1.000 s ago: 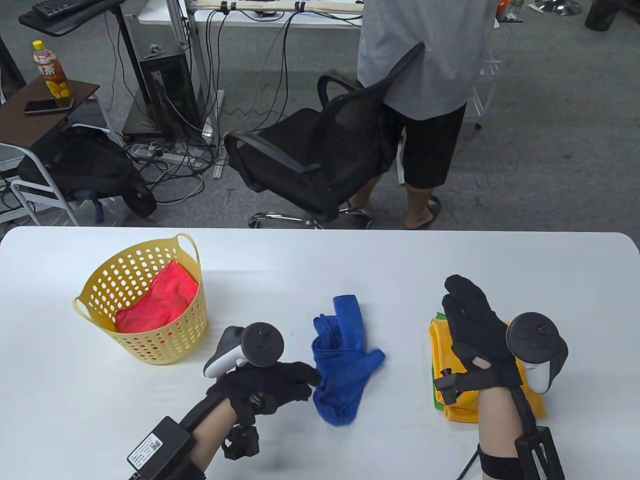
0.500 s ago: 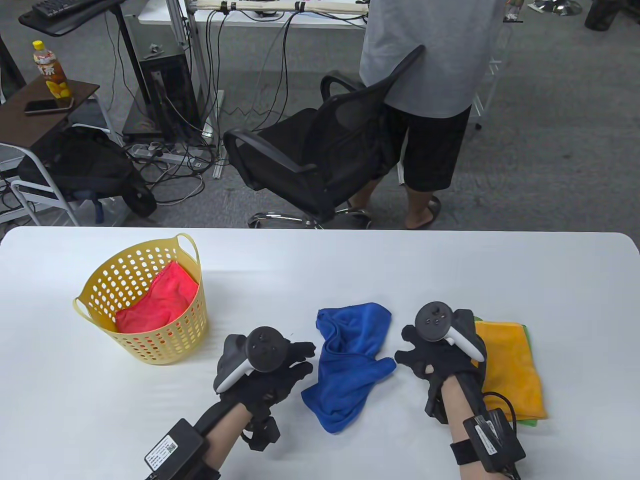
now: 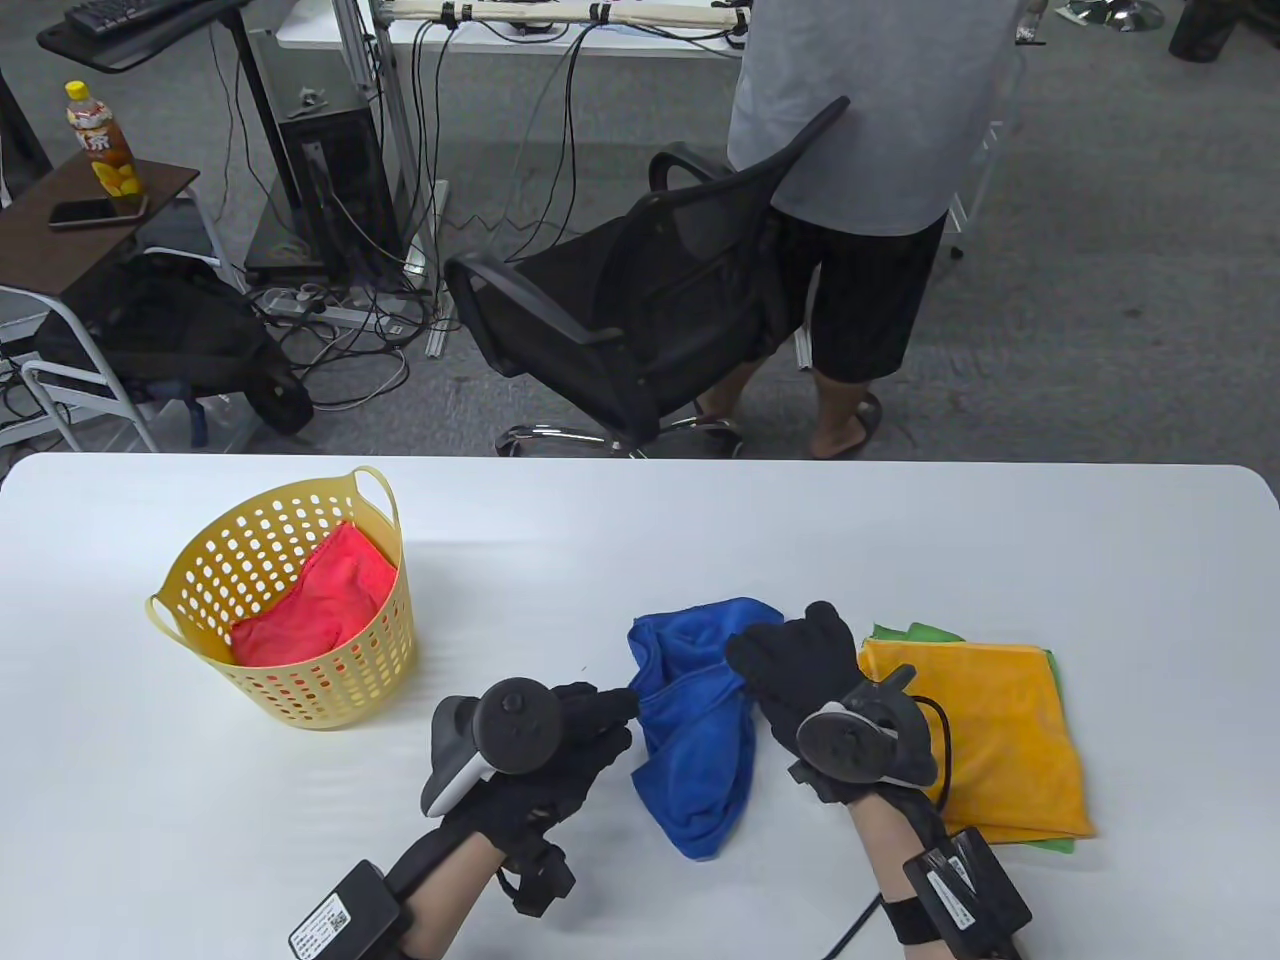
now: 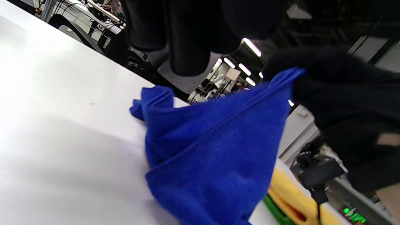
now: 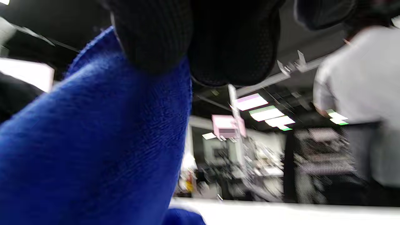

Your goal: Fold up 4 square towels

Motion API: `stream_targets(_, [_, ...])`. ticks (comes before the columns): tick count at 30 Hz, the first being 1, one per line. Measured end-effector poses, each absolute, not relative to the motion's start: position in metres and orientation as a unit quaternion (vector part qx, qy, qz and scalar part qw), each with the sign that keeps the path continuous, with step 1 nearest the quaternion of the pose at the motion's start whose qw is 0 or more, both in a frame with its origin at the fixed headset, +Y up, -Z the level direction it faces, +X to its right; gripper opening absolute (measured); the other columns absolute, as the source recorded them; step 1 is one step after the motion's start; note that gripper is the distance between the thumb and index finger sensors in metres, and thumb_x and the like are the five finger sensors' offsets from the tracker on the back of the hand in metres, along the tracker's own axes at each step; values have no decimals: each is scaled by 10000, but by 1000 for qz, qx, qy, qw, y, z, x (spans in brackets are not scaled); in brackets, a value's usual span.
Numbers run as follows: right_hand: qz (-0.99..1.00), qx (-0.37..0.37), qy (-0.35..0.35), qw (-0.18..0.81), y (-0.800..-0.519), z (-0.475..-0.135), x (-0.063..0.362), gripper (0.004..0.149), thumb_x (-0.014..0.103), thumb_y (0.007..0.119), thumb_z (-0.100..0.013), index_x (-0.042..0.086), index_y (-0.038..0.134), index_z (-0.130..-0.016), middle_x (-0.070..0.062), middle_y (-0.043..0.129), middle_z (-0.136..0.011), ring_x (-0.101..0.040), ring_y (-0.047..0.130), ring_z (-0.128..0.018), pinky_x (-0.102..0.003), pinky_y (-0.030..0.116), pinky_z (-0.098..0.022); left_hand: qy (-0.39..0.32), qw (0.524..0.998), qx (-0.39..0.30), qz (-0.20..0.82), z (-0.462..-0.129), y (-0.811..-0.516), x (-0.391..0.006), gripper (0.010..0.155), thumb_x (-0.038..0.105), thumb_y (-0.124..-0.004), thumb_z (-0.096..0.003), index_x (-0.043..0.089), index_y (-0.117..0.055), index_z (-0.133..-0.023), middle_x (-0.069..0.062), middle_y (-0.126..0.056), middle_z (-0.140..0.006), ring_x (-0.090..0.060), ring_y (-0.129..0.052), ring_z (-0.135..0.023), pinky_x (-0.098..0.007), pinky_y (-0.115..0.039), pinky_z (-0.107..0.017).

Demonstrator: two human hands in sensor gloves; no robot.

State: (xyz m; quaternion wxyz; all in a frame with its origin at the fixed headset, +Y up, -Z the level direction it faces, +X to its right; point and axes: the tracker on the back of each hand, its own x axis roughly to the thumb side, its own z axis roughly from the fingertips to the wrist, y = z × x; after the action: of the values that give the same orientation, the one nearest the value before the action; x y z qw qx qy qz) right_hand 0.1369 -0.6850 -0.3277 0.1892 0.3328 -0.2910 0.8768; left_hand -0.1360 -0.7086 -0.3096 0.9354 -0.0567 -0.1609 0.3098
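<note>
White table: yellow basket far left with the red towel still in it, unfolded. Folded orange towel on the right, lying on a green towel whose edges just peek out.

Blue towel sits crumpled mid-table between both hands, just beside the orange/green stack. Left hand pinches its left edge; the left wrist view shows that hem pulled taut off the table. Right hand is on the upper right part of the blue towel, fingers curled into the cloth, looks like a grip.

Risks, my read:
- Neither hand seems to be on a true corner, so spreading from here probably gives a skewed sheet and a crooked fold.
- Right forearm hangs over the stack; a wide pull to the right could drag or unfold the orange towel.
- A thin pinch on plush cloth may slip under tension.
</note>
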Motion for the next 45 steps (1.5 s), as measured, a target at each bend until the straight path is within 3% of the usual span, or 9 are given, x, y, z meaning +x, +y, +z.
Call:
stream_targets(8, [795,428,-307,300,-664,-289,99,384,251,914,-413,161,939,-785,-183,1000,-750,-326,991,-589,-667,667,-613,-208,897,-30,389,-287,-688,-131,666,525,-748,-528,429,-470,-1126,144,-761,-1101,-232,-702,-1128,-591,-404,-890])
stream_targets(12, [805,396,-341,282,-668,-285,95,367,301,900,-425,148,925,-758,-191,986,-699,-330,960,-537,-691,650,-595,-203,902,11,380,-281,-685,-130,631,521,-753,-535,397,-526,-1111,165,-804,-1046,-164,-718,-1119,-564,-401,-911])
stream_targets(18, [814,381,-361,249,-670,-281,90,344,310,892,-444,128,928,-733,-209,981,-650,-336,940,-488,-722,621,-584,-208,900,-10,383,-282,-693,-124,659,513,-786,-532,418,-488,-1113,169,-794,-990,-144,-700,-1111,-559,-394,-916])
stream_targets(22, [821,368,-365,238,-669,-277,87,352,299,889,-451,108,915,-745,-221,968,-657,-344,928,-496,-734,607,-581,-193,909,16,370,-282,-693,-127,469,517,-785,-544,468,-604,-973,193,-774,-977,-127,-665,-1126,-549,-379,-922])
stream_targets(26, [824,362,-357,249,-668,-280,88,356,288,883,-459,107,891,-765,-230,941,-703,-356,912,-538,-745,589,-586,-187,903,20,386,-282,-691,-131,414,514,-791,-552,439,-624,-923,162,-756,-1066,-140,-646,-1163,-540,-390,-925])
stream_targets(28, [829,362,-346,249,-670,-282,89,362,285,881,-457,113,884,-776,-227,934,-725,-357,910,-559,-750,582,-590,-189,900,22,392,-282,-689,-134,439,517,-788,-555,441,-600,-945,179,-796,-1023,-106,-710,-1126,-525,-404,-929])
stream_targets(30, [825,380,-328,260,-672,-283,87,366,283,882,-452,128,883,-783,-217,930,-745,-354,908,-581,-755,574,-595,-198,897,2,396,-285,-690,-132,681,516,-793,-548,424,-423,-1112,194,-774,-1028,-119,-692,-1130,-538,-394,-926])
stream_targets(36, [824,371,-343,255,-673,-283,86,346,271,897,-424,167,907,-753,-204,922,-732,-335,899,-560,-731,588,-597,-207,880,-37,427,-289,-698,-129,573,481,-782,-562,388,-532,-1068,120,-664,-1141,-199,-520,-1209,-557,-365,-923])
stream_targets(45, [832,361,-336,255,-675,-285,84,349,279,885,-450,150,881,-774,-217,897,-756,-348,883,-579,-742,567,-595,-199,883,-21,424,-290,-695,-133,550,463,-801,-579,388,-516,-1043,159,-772,-987,-135,-684,-1107,-515,-416,-924])
